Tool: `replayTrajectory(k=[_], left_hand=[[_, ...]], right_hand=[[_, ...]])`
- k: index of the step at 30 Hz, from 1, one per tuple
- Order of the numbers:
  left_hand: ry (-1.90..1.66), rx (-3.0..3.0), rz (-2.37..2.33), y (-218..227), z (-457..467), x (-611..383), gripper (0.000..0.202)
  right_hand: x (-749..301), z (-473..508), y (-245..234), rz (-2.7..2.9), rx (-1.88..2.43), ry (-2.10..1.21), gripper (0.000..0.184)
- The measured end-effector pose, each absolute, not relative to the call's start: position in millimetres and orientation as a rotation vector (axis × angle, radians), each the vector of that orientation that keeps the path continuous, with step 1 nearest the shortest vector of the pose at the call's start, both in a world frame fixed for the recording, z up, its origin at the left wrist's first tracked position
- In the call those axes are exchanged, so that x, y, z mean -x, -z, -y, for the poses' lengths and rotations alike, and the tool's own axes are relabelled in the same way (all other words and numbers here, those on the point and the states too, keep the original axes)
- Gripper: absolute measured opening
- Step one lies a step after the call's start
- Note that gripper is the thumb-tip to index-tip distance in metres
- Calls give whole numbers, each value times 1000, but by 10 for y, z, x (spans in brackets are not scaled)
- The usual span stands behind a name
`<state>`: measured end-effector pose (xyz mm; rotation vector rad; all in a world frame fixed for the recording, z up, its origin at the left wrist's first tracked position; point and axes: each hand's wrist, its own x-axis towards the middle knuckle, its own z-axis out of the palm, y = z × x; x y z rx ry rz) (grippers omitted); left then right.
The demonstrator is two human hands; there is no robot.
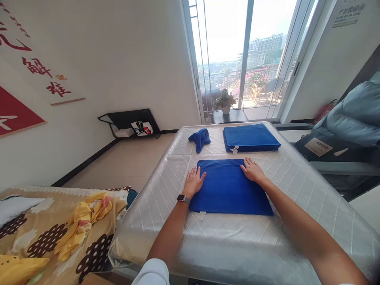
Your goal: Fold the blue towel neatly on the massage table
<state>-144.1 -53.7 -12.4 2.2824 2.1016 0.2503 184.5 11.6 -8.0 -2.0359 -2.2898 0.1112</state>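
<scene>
A blue cloth lies flat before me on the silvery quilted mattress, a white tag at its near edge. My left hand rests on its left side, fingers stretched out. On the upper right part of the cloth, my right hand lies flat with fingers extended. Behind it is a neat stack of folded blue cloths, also with white tags. A crumpled blue cloth sits to the left of that stack.
To the left stands a bed with a patterned sheet and yellow clothing. A chair bearing a puffy grey-blue jacket is at the right. Beyond the mattress, a potted plant stands on a stool by the glass door.
</scene>
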Motion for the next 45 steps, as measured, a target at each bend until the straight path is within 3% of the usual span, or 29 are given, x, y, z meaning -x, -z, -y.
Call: replayTrajectory(k=[10,14,21,26,39,45], left_hand=[[-227,-2220,-2100,100,531,1460,80],[-385,-2234,-2180,-74,495,1278,77],[-377,-2714,-1528,-222,239,-171,71],[-322,-2673,-1512,4,-39,-839,66],[-256,-2301,-2043,145,-82,1051,78],[-283,-2200,-2129,188,-78,1361,83]], right_hand=[[-1872,-161,283,2192,2070,-94,72],[-1848,-149,261,2183,2051,-106,70],[-1879,-108,261,2195,2038,-116,67],[-1933,-62,248,2293,1971,-98,69],[-1860,-138,243,2175,2063,-176,70],[-1862,-148,237,2180,2087,-157,70]])
